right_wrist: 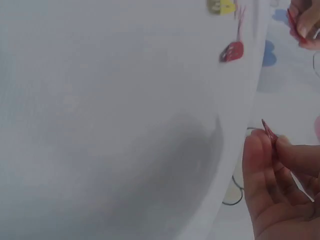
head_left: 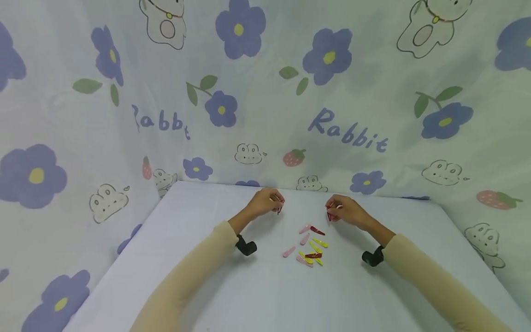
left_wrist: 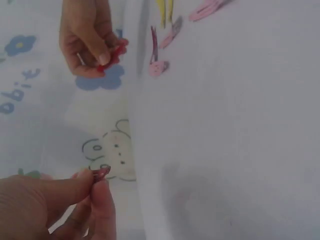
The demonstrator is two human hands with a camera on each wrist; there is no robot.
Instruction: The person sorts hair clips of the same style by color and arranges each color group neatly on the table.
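Above the far part of the table, my left hand (head_left: 264, 202) pinches a red snap hair clip (left_wrist: 101, 173) between thumb and fingertips. Across from it, my right hand (head_left: 347, 212) pinches another red hair clip (right_wrist: 270, 135) in the same manner. The two hands are apart, with a gap between them. On the table, nearer to me, lies a loose group of hair clips: several pink ones such as this pink clip (head_left: 289, 251), several yellow ones such as this yellow clip (head_left: 320, 242), and two red ones, a far red clip (head_left: 317, 230) and a near red clip (head_left: 313, 255) overlapping others.
A white-covered table (head_left: 199, 295) spreads under both arms. Behind it hangs a patterned curtain (head_left: 265, 92) with flowers and rabbits. Black wrist cameras, a left camera (head_left: 246, 247) and a right camera (head_left: 373, 257), sit on the wrists.
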